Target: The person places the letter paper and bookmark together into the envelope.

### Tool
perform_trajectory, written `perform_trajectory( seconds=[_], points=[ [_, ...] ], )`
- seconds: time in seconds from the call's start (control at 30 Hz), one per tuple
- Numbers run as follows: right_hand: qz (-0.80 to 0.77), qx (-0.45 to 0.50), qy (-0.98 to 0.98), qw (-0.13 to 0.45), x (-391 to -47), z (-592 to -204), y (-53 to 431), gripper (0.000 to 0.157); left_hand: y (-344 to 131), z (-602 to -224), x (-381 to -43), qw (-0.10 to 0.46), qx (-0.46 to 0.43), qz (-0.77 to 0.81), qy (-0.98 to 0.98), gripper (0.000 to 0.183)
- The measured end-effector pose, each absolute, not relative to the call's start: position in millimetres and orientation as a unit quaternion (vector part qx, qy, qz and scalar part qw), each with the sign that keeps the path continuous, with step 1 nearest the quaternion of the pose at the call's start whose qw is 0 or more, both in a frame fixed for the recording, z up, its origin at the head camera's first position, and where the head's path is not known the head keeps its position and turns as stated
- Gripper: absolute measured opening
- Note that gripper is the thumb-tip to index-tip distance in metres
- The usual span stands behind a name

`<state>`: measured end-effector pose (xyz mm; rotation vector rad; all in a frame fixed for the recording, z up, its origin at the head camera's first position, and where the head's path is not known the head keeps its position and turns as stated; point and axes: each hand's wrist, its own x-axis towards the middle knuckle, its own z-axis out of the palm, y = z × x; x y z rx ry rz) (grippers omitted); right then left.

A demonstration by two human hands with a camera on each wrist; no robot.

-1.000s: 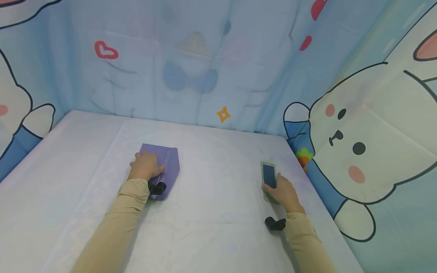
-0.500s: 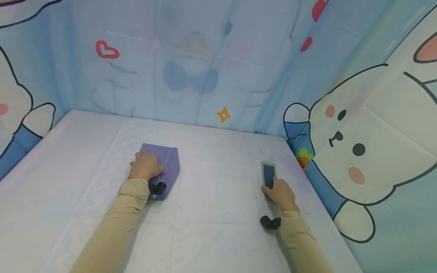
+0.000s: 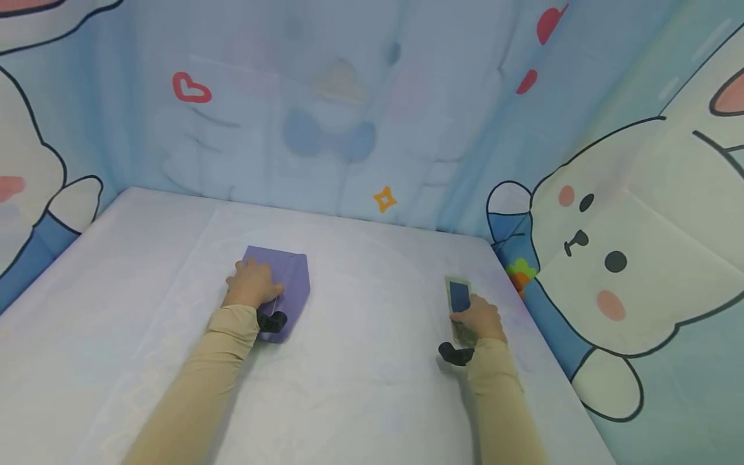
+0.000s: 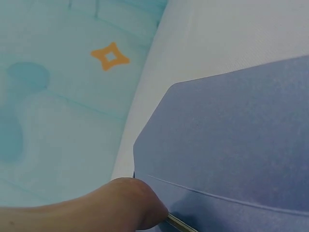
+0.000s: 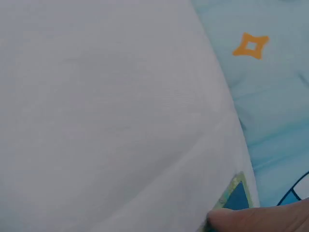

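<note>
A purple envelope [image 3: 295,284] with an angled flap lies on the left part of the table. My left hand [image 3: 251,284] grips it near its middle, fingers bent over its left side and thumb toward the right. In the left wrist view the thumb [image 4: 130,205] meets a thin pale-gold edge [image 4: 179,223] over the envelope. To the right lies a small flat card [image 3: 460,297] with a dark blue centre and patterned pale green border. My right hand [image 3: 481,318] holds its lower part, thumb across it; the right wrist view shows the thumb [image 5: 256,220] over the blue centre.
A white cloth covers the table [image 3: 360,361]. Behind it hangs a light blue curtain [image 3: 244,148], and a printed rabbit [image 3: 651,258] fills the right side. Dark wrist-camera mounts stick out at the left wrist [image 3: 272,321] and right wrist [image 3: 456,354].
My right wrist and forearm have shifted left and slightly away from me, the hand turning on the card. My left hand and the envelope stay put. The head view has tilted slightly.
</note>
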<state>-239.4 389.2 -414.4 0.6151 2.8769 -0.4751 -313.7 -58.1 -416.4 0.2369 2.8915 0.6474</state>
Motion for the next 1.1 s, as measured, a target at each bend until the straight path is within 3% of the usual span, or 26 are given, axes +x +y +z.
perform_trajectory(
  seconds=[0.2, 0.27, 0.3, 0.5, 0.53, 1.1],
  points=[
    [-0.206, 0.21, 0.948, 0.12, -239.6, -411.9, 407.7, 0.088, -48.8, -417.7, -312.4, 0.083, 0.077, 0.219, 0.969, 0.051],
    [-0.227, 0.213, 0.942, 0.125, -236.0, -410.8, 411.0, 0.09, -45.6, -416.3, -312.0, 0.083, 0.079, 0.217, 0.969, 0.052],
    [-0.234, 0.215, 0.94, 0.127, -235.5, -412.0, 414.8, 0.099, -44.1, -415.2, -311.6, 0.082, 0.081, 0.217, 0.969, 0.051],
    [-0.228, 0.215, 0.941, 0.127, -226.9, -406.2, 420.3, 0.107, -35.1, -412.4, -310.4, 0.069, 0.084, 0.217, 0.97, 0.049],
    [-0.226, 0.216, 0.941, 0.126, -224.2, -403.4, 418.7, 0.1, -33.6, -412.8, -310.2, 0.067, 0.084, 0.217, 0.97, 0.049],
    [-0.26, 0.211, 0.928, 0.161, -211.1, -377.8, 413.1, 0.087, -30.3, -410.5, -299.1, 0.092, 0.093, 0.2, 0.971, 0.053]
  ],
)
